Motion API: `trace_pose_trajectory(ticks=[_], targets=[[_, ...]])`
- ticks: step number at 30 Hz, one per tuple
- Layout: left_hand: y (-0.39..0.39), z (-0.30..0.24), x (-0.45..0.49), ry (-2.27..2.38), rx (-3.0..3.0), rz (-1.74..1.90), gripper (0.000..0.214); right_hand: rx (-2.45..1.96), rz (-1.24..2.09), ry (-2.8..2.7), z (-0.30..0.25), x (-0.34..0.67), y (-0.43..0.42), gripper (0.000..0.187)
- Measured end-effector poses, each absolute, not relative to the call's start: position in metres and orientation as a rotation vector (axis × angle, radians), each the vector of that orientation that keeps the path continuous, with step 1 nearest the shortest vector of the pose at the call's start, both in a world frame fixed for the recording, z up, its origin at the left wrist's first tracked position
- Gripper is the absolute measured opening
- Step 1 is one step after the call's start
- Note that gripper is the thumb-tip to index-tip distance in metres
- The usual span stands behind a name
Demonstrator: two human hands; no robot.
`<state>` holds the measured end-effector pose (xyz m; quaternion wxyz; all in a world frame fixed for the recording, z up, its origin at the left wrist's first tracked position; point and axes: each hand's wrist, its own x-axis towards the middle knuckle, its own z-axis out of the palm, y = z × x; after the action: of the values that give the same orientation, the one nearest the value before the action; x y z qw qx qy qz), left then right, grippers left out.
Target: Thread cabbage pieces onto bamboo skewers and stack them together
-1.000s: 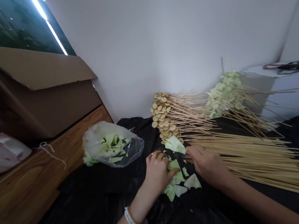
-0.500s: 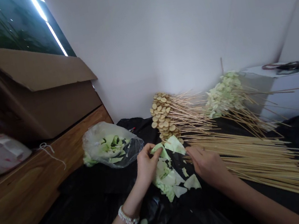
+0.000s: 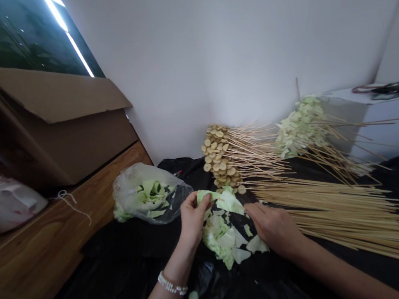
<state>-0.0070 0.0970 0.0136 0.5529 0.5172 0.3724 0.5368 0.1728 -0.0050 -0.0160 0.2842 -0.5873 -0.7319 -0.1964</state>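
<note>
Two leaves [image 3: 231, 201] are now brought together: one pinched by the left hand [image 3: 192, 217], one at the closed right hand [image 3: 274, 223], its grip hidden.

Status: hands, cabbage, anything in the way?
Left hand pinching a cabbage leaf. Right hand closed at edge of second leaf. Loose pieces below, no obstruction seen.

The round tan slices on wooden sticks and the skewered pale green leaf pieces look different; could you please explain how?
The round tan slices are flat discs; the pale green leaf pieces are ragged and irregular. The slices form an orderly column, the leaf pieces a looser heap. Both are threaded on thin wooden sticks, pointing mostly rightward.
</note>
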Motion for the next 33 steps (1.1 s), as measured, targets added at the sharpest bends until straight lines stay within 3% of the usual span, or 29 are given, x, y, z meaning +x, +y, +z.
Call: trace_pose_trajectory(ticks=[33], targets=[[0.096,0.007,-0.007,0.952,1.387,1.191,0.026,-1.787,-0.476,-1.971,-0.022,0.172,-0.004,0.017]])
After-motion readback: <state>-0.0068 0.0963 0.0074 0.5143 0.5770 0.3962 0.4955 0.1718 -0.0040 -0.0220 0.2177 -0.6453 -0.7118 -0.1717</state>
